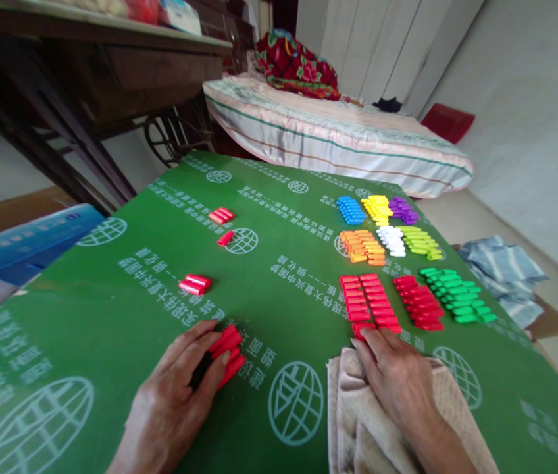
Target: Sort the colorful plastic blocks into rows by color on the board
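My left hand is closed around a small bunch of red marker caps, low over the green board. Under its palm some of the bunch is hidden. At the near end of two rows of red caps, my right hand pinches a single red cap between thumb and fingers. Beyond my left hand lie a small group of red caps, one lone cap and another small group. A beige folded cloth lies under my right wrist.
Sorted piles stand at the right: dark red, green, orange, white, lime, blue, yellow and purple. A bed is behind the board, a wooden table at the left.
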`<state>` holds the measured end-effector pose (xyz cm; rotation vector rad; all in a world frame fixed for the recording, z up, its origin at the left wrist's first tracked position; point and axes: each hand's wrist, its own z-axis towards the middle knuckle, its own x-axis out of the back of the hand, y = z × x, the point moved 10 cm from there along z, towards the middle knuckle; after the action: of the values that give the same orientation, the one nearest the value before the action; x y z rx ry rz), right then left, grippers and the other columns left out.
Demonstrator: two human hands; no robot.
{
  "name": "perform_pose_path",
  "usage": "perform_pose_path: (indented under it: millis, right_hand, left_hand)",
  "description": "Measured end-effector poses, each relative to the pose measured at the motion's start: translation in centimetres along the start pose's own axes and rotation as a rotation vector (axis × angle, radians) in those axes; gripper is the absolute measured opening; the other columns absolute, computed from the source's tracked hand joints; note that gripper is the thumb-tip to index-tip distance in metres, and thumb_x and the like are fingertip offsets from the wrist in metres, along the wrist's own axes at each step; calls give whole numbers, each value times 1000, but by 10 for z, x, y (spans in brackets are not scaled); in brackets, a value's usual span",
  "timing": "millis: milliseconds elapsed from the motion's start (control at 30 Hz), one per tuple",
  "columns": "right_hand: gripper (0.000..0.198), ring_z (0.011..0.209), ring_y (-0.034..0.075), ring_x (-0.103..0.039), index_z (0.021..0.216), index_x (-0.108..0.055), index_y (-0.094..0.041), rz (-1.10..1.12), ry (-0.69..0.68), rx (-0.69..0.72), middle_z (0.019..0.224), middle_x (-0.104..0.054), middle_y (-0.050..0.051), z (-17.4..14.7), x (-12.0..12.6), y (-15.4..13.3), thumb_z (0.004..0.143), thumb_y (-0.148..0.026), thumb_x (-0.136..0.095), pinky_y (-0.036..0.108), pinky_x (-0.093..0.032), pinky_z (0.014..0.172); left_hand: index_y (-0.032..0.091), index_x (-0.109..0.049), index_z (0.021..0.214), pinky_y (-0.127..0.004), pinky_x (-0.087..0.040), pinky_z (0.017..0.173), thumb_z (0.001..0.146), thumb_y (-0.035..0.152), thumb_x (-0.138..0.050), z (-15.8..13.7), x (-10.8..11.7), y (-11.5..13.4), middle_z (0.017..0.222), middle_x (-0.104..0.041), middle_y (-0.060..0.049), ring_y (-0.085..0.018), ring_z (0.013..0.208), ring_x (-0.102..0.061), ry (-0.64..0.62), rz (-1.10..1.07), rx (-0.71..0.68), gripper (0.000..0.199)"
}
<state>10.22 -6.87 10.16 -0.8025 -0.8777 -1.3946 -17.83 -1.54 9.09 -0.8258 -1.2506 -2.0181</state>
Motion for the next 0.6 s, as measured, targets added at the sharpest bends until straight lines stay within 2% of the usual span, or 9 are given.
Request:
perform_pose_path:
  millis: [167,333,600]
  right_hand:
    - [30,57,14,-58,85,-69,-19,10,-13,-3,68,-66,3,0,1,-1,95,-29,-42,25,-37,58]
    - [31,54,14,-59,94,-70,-19,-45,20,3,71,-69,4,1,5,-1,95,-33,-42,26,-38,57]
    - [28,59,15,-63,114,-66,-28,-152,-197,74,79,-71,2,7,-14,-6,90,-30,-53,26,-39,56]
  left_hand:
    - [27,-66,105,-35,-52,97,83,50,-54,1,3,3,121,-63,-4,-22,105,-64,15,-20,-9,35]
    - [27,-66,105,-34,-50,99,82,50,-55,0,2,1,121,-63,-4,-21,106,-64,9,-13,-6,34]
    - [26,-65,105,-33,-51,98,83,49,-54,-1,0,0,120,-63,-4,-20,105,-64,26,5,-31,34]
